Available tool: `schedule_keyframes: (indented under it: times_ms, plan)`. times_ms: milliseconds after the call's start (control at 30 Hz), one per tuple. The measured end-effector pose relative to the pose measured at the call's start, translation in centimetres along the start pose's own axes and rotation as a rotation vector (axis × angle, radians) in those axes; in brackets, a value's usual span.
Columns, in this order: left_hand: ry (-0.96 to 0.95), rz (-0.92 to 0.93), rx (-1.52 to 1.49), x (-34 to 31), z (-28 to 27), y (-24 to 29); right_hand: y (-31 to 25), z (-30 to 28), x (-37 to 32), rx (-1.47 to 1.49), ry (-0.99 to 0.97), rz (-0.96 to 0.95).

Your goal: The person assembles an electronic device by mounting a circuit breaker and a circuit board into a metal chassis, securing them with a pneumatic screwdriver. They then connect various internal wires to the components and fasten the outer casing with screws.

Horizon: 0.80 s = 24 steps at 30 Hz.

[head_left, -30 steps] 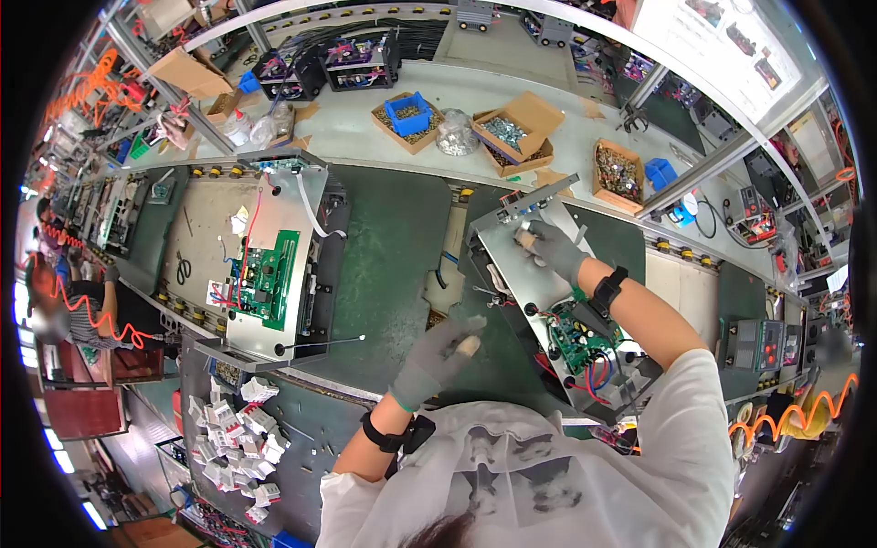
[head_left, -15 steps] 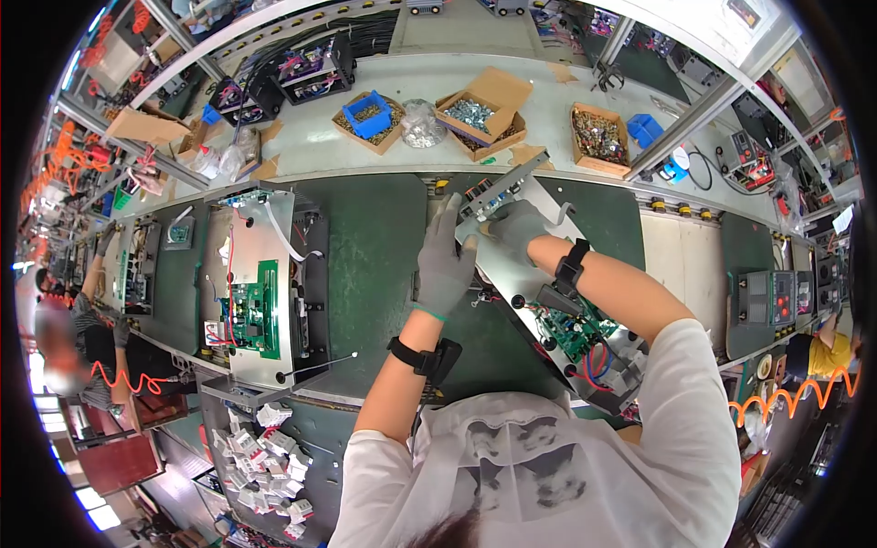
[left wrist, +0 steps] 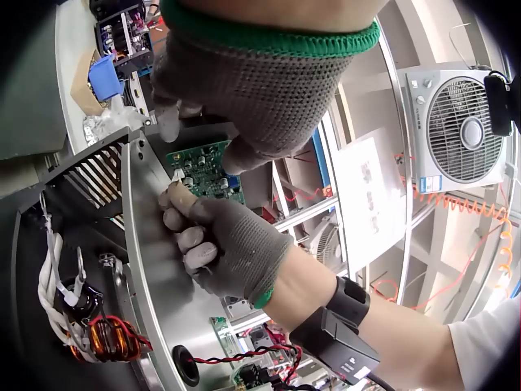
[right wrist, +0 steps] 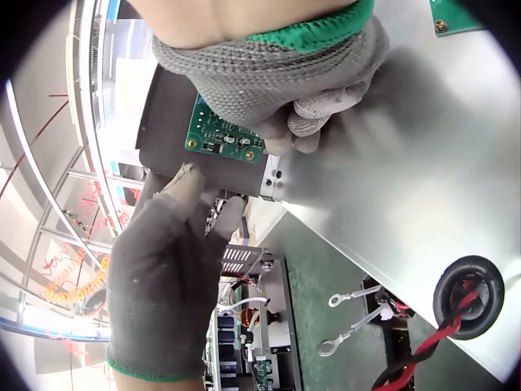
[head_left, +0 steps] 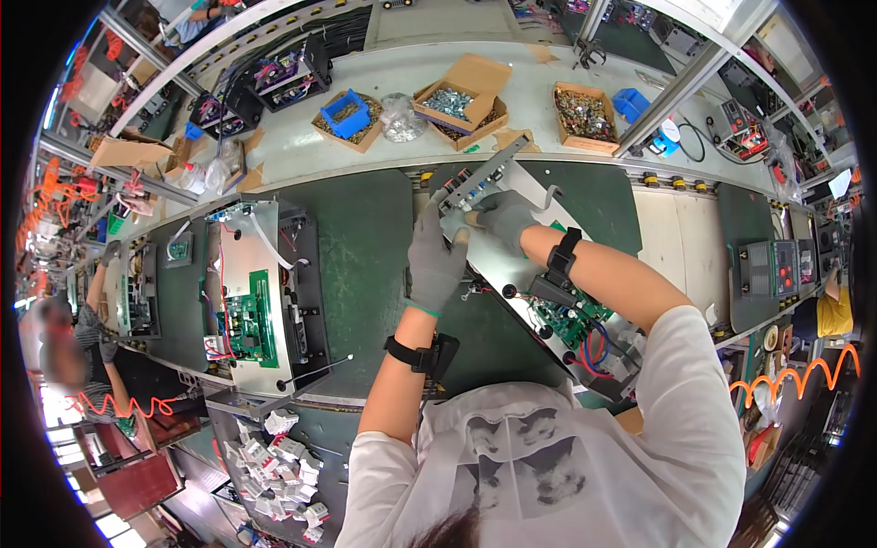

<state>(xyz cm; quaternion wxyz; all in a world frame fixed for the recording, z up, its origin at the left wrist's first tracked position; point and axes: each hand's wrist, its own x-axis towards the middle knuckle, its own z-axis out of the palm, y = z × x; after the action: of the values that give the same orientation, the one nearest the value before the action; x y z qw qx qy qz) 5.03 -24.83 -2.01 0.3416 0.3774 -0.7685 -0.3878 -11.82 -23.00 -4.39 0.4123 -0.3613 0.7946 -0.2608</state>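
A tilted silver metal chassis (head_left: 512, 265) lies on the green mat (head_left: 365, 247) in front of me. Both gloved hands work at its far end. My left hand (head_left: 437, 251) reaches up along the left side and grips the end panel between thumb and fingers (left wrist: 244, 155). My right hand (head_left: 498, 215) curls its fingers (left wrist: 183, 240) over the plate's edge and pinches a small green circuit board (right wrist: 224, 138) mounted there. A larger green board (head_left: 566, 320) with red and blue wires sits at the chassis's near end.
A second chassis with a green board (head_left: 260, 292) lies to the left. Cardboard boxes of screws (head_left: 457, 100) and a blue bin (head_left: 345, 108) stand on the shelf behind. White plastic parts (head_left: 283, 457) are piled at lower left. A control unit (head_left: 772, 269) sits at right.
My left hand rose from near my body to the far end of the chassis and took hold of the panel. The right hand stayed at that end.
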Motion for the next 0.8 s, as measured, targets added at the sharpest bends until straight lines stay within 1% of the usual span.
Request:
schedule_keyframes:
  times_ms: [167,233,300,367,400,467,600,700,800]
  plan:
    - [-0.006,-0.027,0.04,-0.2,0.2,-0.1,-0.3,-0.1,-0.9,0.116,-0.001,0.012]
    - [-0.011,-0.032,0.038,-0.1,0.3,-0.6,0.4,0.5,-0.1,0.135,0.015,0.001]
    - [0.043,0.046,0.119,-0.2,0.7,-1.6,0.5,0.5,0.4,0.153,0.029,-0.011]
    - [0.036,0.028,0.12,-0.2,0.8,-1.6,-0.2,-0.4,0.9,0.164,-0.085,0.079]
    - [0.029,0.01,0.121,-0.2,0.7,-1.3,-0.6,-0.7,0.5,0.163,-0.085,0.079]
    - [0.027,0.011,0.11,-0.2,0.6,-1.1,-1.3,-1.1,-0.5,0.08,-0.059,-0.023]
    - [0.052,0.043,0.077,-0.2,0.8,-1.1,-0.6,-0.7,-0.2,0.072,-0.041,-0.004]
    - [0.045,0.066,0.068,-0.2,0.6,-0.9,0.1,0.1,0.0,0.14,0.013,-0.023]
    - [0.009,0.03,0.072,-0.1,0.2,-0.6,-0.2,-0.1,-0.2,0.133,0.024,0.001]
